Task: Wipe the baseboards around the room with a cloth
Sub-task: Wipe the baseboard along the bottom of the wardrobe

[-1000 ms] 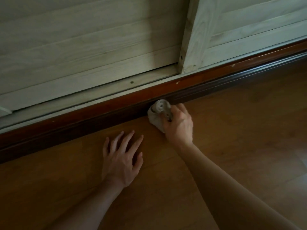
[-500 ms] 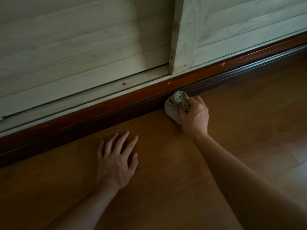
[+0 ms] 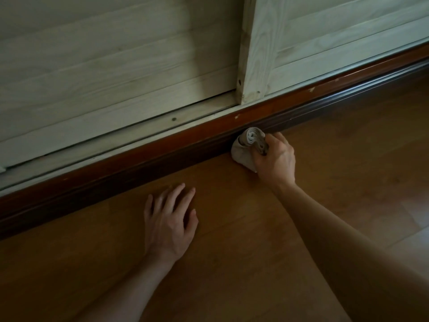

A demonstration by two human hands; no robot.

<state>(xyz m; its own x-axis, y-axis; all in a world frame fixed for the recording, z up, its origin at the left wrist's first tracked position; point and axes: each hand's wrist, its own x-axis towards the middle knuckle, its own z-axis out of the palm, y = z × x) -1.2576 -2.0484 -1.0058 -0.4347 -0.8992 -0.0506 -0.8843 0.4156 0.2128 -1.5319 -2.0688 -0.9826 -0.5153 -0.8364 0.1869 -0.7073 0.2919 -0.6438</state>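
Rightward along the baseboard (image 3: 139, 163) goes the cloth (image 3: 245, 151): a second ago it sits well left of the foot of the pale wooden door post (image 3: 253, 66), and now it lies almost straight below that foot. Most of the shift falls in the first half second; since then the cloth barely travels.

Curled fingers of the right hand (image 3: 276, 161) hold the cloth as a tight wad, with a rolled end sticking up past the knuckles. The wad presses against the dark lower moulding, just where it meets the floor (image 3: 232, 263). Nearer and to the left, the left hand (image 3: 169, 224) lies flat on the floor with fingers spread. It holds nothing and keeps roughly its earlier spot, seemingly as a prop.

I judge the stretch to the left wiped. The length running far right past the post, with its pale chips along the red upper band, likely waits its turn.
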